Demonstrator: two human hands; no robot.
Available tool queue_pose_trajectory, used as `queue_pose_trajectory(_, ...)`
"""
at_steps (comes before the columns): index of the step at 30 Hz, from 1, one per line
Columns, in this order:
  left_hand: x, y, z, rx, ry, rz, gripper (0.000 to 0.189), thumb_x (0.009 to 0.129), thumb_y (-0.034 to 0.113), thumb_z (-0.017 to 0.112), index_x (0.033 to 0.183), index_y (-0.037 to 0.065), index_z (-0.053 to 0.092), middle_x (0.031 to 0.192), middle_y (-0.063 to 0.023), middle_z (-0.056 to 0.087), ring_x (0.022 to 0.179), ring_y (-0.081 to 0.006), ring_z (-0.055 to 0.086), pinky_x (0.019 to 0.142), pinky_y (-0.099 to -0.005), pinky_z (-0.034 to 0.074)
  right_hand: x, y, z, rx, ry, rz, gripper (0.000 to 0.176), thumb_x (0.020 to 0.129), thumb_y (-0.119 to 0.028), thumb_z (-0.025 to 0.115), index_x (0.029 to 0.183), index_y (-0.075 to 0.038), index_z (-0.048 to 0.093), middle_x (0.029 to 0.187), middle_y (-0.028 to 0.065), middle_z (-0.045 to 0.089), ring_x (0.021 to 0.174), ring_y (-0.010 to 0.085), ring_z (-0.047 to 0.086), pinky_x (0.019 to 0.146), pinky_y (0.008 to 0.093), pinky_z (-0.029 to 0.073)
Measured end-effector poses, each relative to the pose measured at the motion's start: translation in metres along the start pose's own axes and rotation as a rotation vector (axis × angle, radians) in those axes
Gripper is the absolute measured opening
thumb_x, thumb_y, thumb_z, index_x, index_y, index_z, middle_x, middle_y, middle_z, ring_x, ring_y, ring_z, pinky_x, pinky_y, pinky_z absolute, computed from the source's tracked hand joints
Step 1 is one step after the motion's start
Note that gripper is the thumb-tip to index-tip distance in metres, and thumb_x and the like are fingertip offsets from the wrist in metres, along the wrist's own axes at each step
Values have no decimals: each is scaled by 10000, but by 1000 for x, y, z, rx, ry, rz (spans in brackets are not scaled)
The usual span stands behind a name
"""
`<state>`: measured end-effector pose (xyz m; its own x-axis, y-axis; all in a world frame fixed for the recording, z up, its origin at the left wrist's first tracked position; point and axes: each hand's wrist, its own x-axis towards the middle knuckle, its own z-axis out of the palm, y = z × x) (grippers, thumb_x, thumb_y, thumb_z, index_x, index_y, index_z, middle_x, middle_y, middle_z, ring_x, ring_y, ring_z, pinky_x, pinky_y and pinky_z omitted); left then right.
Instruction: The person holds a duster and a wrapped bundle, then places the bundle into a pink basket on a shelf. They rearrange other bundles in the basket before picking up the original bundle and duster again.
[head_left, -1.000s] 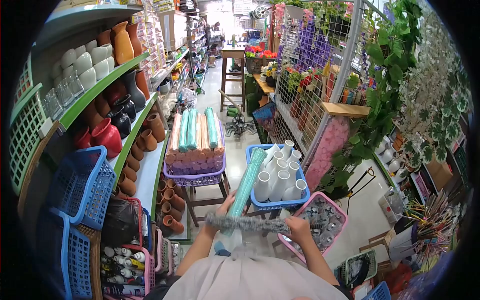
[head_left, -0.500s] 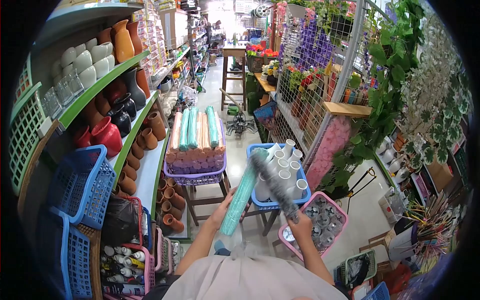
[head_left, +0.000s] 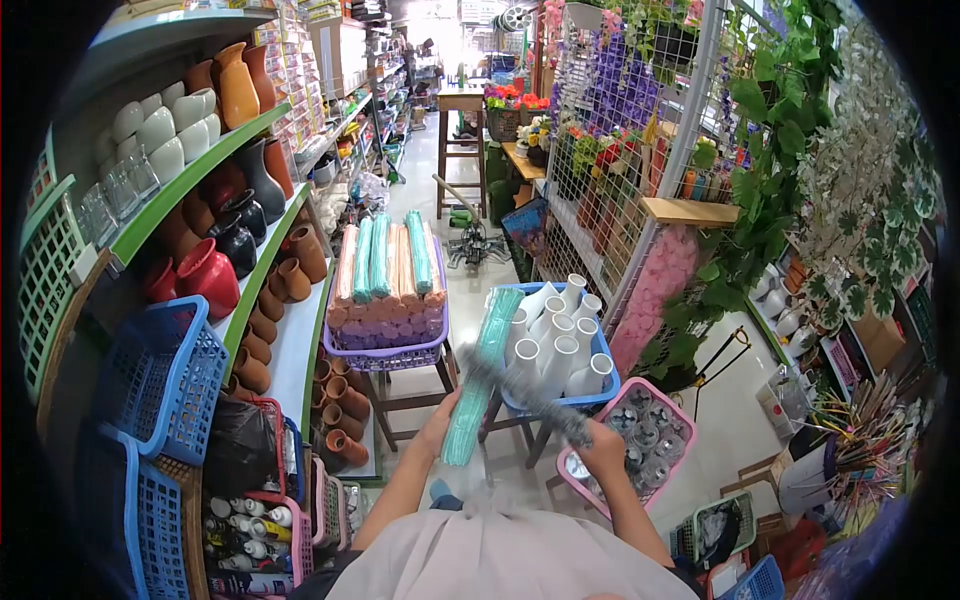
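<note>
"Left hand (head_left: 436, 427)?"
"Fingers gripping one teal packet (head_left: 466, 425) — beside blue basket (head_left: 607, 347)."
"Right hand (head_left: 604, 452)?"
"Closed on grey duster (head_left: 545, 405), across packet."
"Stacked?"
"Others, purple basket (head_left: 385, 359) — this one, out."

Teal wrapped bundle (head_left: 478, 385) — tilted, under a blurred grey duster (head_left: 525, 392).

Grey fluffy duster (head_left: 530, 398): blurred; grip end hidden in the right hand (head_left: 602, 452).
Teal wrapped bundle (head_left: 466, 428): a strip hidden behind the duster; contents too blurred to identify.
Left hand (head_left: 436, 430): fingers mostly hidden by the bundle.
White vases (head_left: 560, 358): bases hidden inside the blue basket (head_left: 572, 403).
Pink basket (head_left: 686, 448): near side partly hidden by the right hand and forearm.
Black plastic bag (head_left: 238, 440): contents hidden.
Bottles (head_left: 256, 530): labels too small to read.
Lower-left blue basket (head_left: 156, 515): cut off at the bottom.
</note>
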<state>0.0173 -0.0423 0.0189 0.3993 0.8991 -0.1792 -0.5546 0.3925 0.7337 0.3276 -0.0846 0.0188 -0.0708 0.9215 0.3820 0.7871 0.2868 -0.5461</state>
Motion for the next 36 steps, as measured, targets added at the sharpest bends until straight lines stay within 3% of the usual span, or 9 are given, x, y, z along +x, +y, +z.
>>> queue_pose_trajectory(9,-6,11,21,48,199,-42,478,1001,445,308,1265,80,466,1021,-98,573,845,-208,573,761,-337,519,3,10,-1,45,46,-47,354,660,-252,738,967,-96,654,907,172,662,797,374,632,686,434,504)
queue_pose_trajectory(11,-4,4,6,-188,-194,-28,461,1003,441,306,1282,108,457,992,-88,551,818,-217,561,729,-329,523,2,9,0,3,17,188,381,632,-223,753,978,-96,658,920,154,669,808,349,643,694,419,512)
queue_pose_trajectory(14,-1,2,3,-196,-142,-29,404,1010,412,295,1346,208,386,983,-98,521,806,-218,547,692,-326,518,-6,17,-4,-80,-119,-264,414,605,-208,775,978,-76,653,922,152,670,832,330,644,708,416,515)
queue_pose_trajectory(19,-2,3,4,-87,-188,6,472,997,414,340,1449,341,225,1012,-112,504,818,-211,550,687,-341,516,5,11,-4,-26,27,-64,401,613,-202,767,975,-74,650,915,153,665,828,334,639,705,419,511)
queue_pose_trajectory(21,-3,7,7,-55,-207,13,527,985,440,374,1464,307,201,1030,-110,507,816,-199,560,700,-340,511,8,-10,-14,-58,-6,196,364,638,-193,749,968,-77,647,915,153,663,809,342,635,690,428,506)
queue_pose_trajectory(27,-4,5,2,126,-148,26,581,984,440,385,1484,226,180,1043,-122,527,732,-177,574,630,-301,509,6,24,-5,-91,-48,-323,323,658,-230,751,931,-78,670,848,168,663,779,343,644,669,412,508)
queue_pose_trajectory(31,-15,18,28,163,-75,111,569,991,437,358,1479,181,216,1005,-134,547,708,-165,577,627,-271,503,10,11,-4,8,90,198,306,665,-254,738,940,-143,662,826,114,654,774,307,645,620,409,497)
queue_pose_trajectory(33,-3,18,28,579,76,220,564,995,417,363,1485,191,202,1033,-134,559,743,-162,583,642,-282,507,3,14,-6,-93,-95,-261,307,671,-249,730,945,-129,660,815,135,649,770,345,635,637,431,490)
queue_pose_trajectory(36,-6,14,12,319,-29,237,557,998,363,397,1490,188,203,1114,-100,560,832,-143,576,696,-291,509,7,20,-3,-171,-67,-165,294,676,-242,723,948,-144,665,811,124,656,744,348,629,628,439,485)
